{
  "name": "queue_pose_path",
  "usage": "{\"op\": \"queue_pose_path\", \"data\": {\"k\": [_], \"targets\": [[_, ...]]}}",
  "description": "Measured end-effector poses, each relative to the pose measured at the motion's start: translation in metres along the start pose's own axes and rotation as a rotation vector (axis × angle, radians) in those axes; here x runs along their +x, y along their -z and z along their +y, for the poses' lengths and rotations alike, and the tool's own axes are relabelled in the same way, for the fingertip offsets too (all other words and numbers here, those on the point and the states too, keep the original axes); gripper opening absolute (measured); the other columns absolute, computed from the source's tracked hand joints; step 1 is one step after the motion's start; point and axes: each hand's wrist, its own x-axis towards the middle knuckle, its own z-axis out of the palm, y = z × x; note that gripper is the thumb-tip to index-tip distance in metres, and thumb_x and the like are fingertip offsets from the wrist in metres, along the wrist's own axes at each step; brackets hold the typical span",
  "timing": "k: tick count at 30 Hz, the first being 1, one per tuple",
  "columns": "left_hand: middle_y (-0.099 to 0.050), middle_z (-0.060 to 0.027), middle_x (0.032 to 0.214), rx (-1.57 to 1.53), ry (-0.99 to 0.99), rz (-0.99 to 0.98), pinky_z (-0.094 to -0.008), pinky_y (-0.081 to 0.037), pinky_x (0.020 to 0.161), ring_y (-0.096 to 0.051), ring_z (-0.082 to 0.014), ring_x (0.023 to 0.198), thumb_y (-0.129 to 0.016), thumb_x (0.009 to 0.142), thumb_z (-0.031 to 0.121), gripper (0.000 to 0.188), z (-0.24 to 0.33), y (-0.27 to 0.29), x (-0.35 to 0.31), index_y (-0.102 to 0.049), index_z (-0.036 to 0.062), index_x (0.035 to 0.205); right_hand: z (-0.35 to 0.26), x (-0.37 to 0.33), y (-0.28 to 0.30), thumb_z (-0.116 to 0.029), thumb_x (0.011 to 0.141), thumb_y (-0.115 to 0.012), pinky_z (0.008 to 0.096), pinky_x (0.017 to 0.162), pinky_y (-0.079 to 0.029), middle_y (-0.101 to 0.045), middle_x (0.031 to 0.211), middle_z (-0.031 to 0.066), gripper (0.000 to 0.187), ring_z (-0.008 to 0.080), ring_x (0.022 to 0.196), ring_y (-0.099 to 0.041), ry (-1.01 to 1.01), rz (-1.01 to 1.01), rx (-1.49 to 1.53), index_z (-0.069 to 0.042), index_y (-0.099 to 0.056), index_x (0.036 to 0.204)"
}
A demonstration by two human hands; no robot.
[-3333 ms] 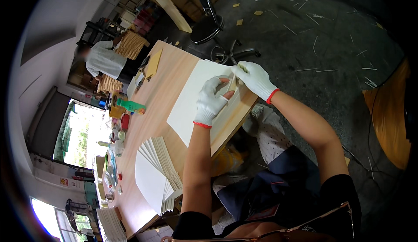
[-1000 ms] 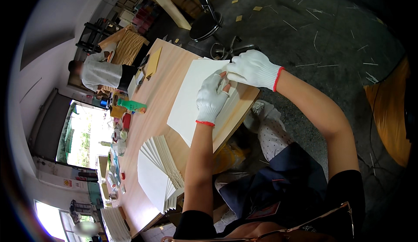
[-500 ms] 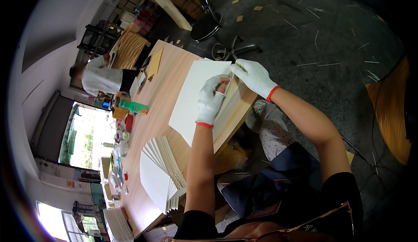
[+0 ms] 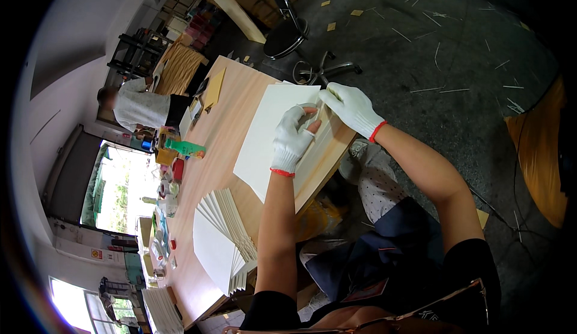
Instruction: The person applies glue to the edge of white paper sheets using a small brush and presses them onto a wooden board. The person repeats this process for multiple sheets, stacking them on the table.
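A large white sheet [image 4: 261, 127] with angled corners lies at the near right edge of the table. My left hand [image 4: 293, 137], in a white glove with bare thumb and index tips, rests on its right part, those two fingers apart. At the sheet's far right corner, my gloved right hand [image 4: 351, 109] is closed around the edge, its fingertips partly hidden. A pale strip along the edge between the hands is too unclear to name. Left of my left forearm lies a fanned stack of white sheets [image 4: 219, 238].
The wooden table [image 4: 207, 154] carries a green bottle [image 4: 185, 148], a yellow-brown board [image 4: 214, 88] and small clutter along its far left side. A person [image 4: 141, 106] stands beyond it. A black swivel chair [image 4: 287, 36] stands behind the table, and scraps litter the dark floor [image 4: 457, 51].
My left thumb has spread away from the index finger and slid slightly toward the sheet's right edge. My right hand has barely shifted.
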Motion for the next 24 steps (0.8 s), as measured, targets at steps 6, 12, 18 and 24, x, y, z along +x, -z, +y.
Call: {"op": "queue_pose_path", "data": {"k": [6, 12, 18, 24], "targets": [[-0.069, -0.0156, 0.11, 0.044, -0.048, 0.039, -0.0354, -0.053, 0.09, -0.066, -0.0273, 0.105, -0.06, 0.093, 0.004, 0.026, 0.011, 0.001, -0.002, -0.069, 0.007, 0.118, 0.0, -0.002, -0.002, -0.041, 0.099, -0.048, 0.0503, 0.069, -0.048, -0.067, 0.082, 0.0185, 0.037, 0.0406, 0.079, -0.065, 0.014, -0.006, -0.037, -0.007, -0.062, 0.093], [-0.068, -0.0145, 0.113, 0.084, -0.022, 0.009, -0.0353, -0.052, 0.087, -0.065, -0.0265, 0.101, -0.075, 0.085, 0.013, 0.032, 0.008, -0.001, -0.004, -0.07, 0.0101, 0.117, 0.002, 0.0, -0.003, -0.04, 0.099, -0.049, 0.0502, 0.069, -0.048, -0.067, 0.082, 0.0187, 0.036, 0.041, 0.079, -0.064, 0.015, 0.012, 0.006, -0.007, -0.062, 0.092], [-0.065, -0.01, 0.114, 0.149, -0.039, -0.001, -0.0317, -0.05, 0.091, -0.063, -0.0188, 0.102, -0.076, 0.084, 0.009, 0.037, 0.012, 0.0, -0.004, -0.068, 0.0058, 0.119, 0.002, 0.0, -0.002, -0.04, 0.098, -0.05, 0.0499, 0.069, -0.048, -0.066, 0.083, 0.019, 0.036, 0.0411, 0.079, -0.064, -0.003, 0.005, 0.006, -0.007, -0.062, 0.092], [-0.065, -0.0091, 0.116, 0.069, 0.025, -0.029, -0.031, -0.049, 0.092, -0.063, -0.0179, 0.104, -0.075, 0.085, 0.009, 0.037, 0.006, 0.0, -0.003, -0.067, 0.0054, 0.121, 0.002, -0.001, -0.002, -0.04, 0.099, -0.05, 0.05, 0.069, -0.048, -0.066, 0.083, 0.0192, 0.036, 0.0413, 0.079, -0.064, 0.007, 0.014, 0.004, -0.007, -0.062, 0.092]]}}
